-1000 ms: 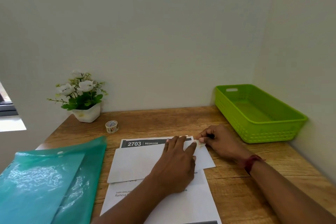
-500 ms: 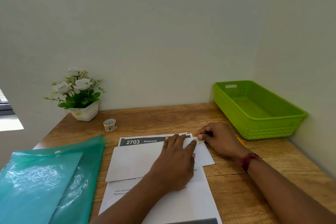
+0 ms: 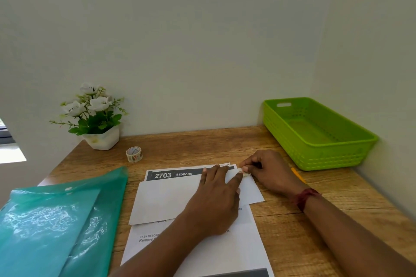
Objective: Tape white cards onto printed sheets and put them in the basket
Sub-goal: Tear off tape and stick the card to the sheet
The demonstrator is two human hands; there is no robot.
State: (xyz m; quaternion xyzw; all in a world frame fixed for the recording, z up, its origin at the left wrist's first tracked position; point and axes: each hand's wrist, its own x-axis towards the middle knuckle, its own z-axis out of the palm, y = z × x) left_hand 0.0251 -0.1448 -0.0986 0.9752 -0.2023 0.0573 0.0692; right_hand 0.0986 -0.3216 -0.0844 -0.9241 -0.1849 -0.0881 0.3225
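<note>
The white card (image 3: 171, 198) lies skewed across the upper half of the printed sheet (image 3: 225, 254), covering all but its dark header. The left grip (image 3: 216, 200) is spread flat on the card's right part, fingers straight, pinning it down. The right grip (image 3: 270, 173) pinches a scrap of tape (image 3: 245, 174) at the card's far right corner, just beside the left fingertips.

Judging from this, the scrap looks crumpled, so it may fold onto itself and hold neither paper. If the flat hand eases off, the card could slide further askew and get fixed crooked. Tape bridging onto the wood would bind the sheet to the table (image 3: 202, 144).

The green basket (image 3: 333, 155) stands well apart at the right, against the wall, with nothing in it. On the wooden table also: a tape roll (image 3: 134, 154), a potted plant (image 3: 94, 117) and teal folders (image 3: 56, 220). Plain pale walls (image 3: 202, 51) meet in a corner behind
</note>
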